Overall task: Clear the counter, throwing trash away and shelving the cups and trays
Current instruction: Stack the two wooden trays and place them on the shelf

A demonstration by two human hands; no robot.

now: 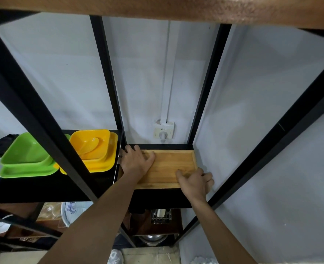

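While both arms are reaching into the black shelf (157,197), a wooden tray (168,168) is lying flat on its right-hand bay, its long axis running left to right across the bay and its short sides facing the two black posts. Its raised rim is showing along the far edge and the right end, and the grain is running along the long axis. The far edge is sitting close to the grey wall (262,111), just below a white socket (164,130) with a plug in it.

The left hand (136,161) is lying palm down on the tray's left end, fingers spread and fairly straight, the fingertips reaching over the far-left corner; it is pressing or resting on the wood rather than curling round it. The right hand (195,181) is sitting at the tray's near-right corner, the thumb lying on the top face and the fingers curling over the right edge, so it is gripping that corner.

In the bay to the left, a yellow dish (94,149) is sitting in a yellow plate, and a green dish (26,151) is sitting in a green plate beside it, partly crossed by a black post. Under the tray's shelf, a lower level is holding a metal object that is too dark to make out
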